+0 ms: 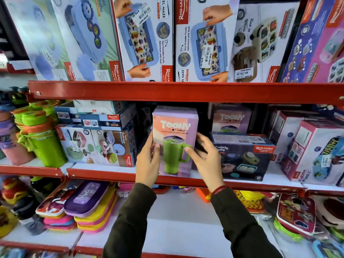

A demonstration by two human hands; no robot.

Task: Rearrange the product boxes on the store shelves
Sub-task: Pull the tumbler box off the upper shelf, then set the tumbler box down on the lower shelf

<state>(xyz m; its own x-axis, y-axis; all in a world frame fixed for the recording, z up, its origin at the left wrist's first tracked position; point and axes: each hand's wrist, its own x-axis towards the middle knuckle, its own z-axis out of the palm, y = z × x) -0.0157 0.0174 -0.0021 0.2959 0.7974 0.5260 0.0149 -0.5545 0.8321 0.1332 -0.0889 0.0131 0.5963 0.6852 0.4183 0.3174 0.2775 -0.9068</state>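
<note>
A tall pink and lilac Toony tumbler box (pixel 175 127) with a green mug printed on it stands upright at the front of the middle shelf (pixel 111 175). My left hand (pixel 148 162) grips its left side, thumb on the front face. On the opposite edge my right hand (pixel 206 155) clasps the box, fingers wrapped behind it. A second Toony box (pixel 230 118) stands further back to the right. A dark Crunchy Bite box (pixel 243 157) lies just right of my right hand.
Lunch-set boxes (pixel 96 146) stack to the left of the held box, green bottles (pixel 42 144) beyond them. Large lunch-box cartons (pixel 201 40) fill the top shelf. Kidzee boxes (pixel 316 151) sit at the right. Pouches (pixel 87 205) lie on the lower shelf.
</note>
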